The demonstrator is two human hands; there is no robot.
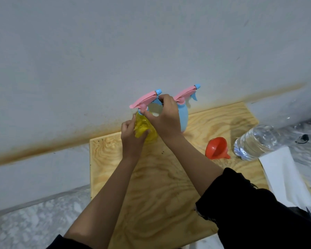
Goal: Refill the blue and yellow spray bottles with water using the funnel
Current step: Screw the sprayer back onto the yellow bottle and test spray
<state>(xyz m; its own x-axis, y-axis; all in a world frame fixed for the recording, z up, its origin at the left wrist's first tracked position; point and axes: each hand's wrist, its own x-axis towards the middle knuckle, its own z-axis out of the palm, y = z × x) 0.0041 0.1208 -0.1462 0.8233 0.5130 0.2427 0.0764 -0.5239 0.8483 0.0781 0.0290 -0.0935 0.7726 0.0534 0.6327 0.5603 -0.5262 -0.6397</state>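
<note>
Yellow bottle [142, 125], centre of the frame: the left hand [131, 134] grips its body, fingers curled round the lower wall. The right hand [166, 119] reaches over from the right, with thumb and fingers pinching the neck under the pink head [144, 101]. The bottle stands on the board [151, 191], close to the wall.

The blue bottle [184, 117] stands upright just behind the right hand, right of centre, with its head fitted. The funnel [216, 148] lies on its side on the board, lower right of the bottles and apart from them. The water bottle [255, 141] is just right of the funnel, tilted. White paper [282, 175] lies at the right edge.

Step in hand, as judged: unscrewing the head of the yellow bottle. The fill level cannot be read.

Next move requires:
- holding the body steady while the neck turns;
- lifting the head clear;
- seating the funnel spout in the open neck before pouring.
</note>
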